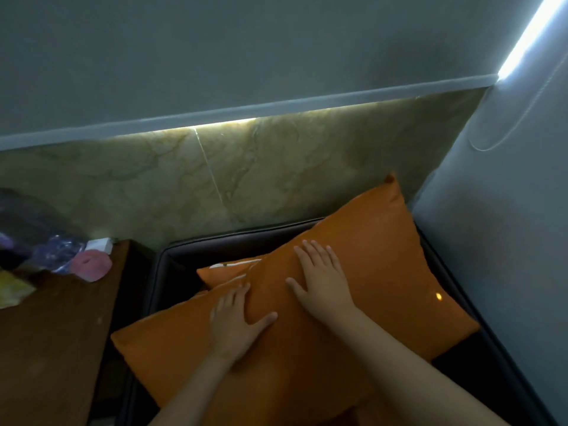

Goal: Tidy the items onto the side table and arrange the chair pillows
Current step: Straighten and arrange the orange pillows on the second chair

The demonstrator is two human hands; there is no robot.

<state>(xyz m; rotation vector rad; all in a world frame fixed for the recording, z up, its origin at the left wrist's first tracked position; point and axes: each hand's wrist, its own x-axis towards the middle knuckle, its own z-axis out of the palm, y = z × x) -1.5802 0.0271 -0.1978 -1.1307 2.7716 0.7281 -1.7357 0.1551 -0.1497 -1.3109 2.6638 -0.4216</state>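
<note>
A large orange pillow (378,272) lies tilted across the dark leather chair (184,250). Both my hands press flat on its top face. My left hand (236,321) rests near the pillow's left half with fingers spread. My right hand (322,275) lies a little farther up, fingers straight. A second orange pillow (224,272) peeks out behind and under the big one, mostly hidden. The wooden side table (52,342) stands to the left of the chair.
On the side table's far end sit a pink roll (92,265), a white box (100,243), a shiny purple bag (52,250) and something yellow (12,289). A marble wall panel rises behind the chair and a grey wall closes the right side.
</note>
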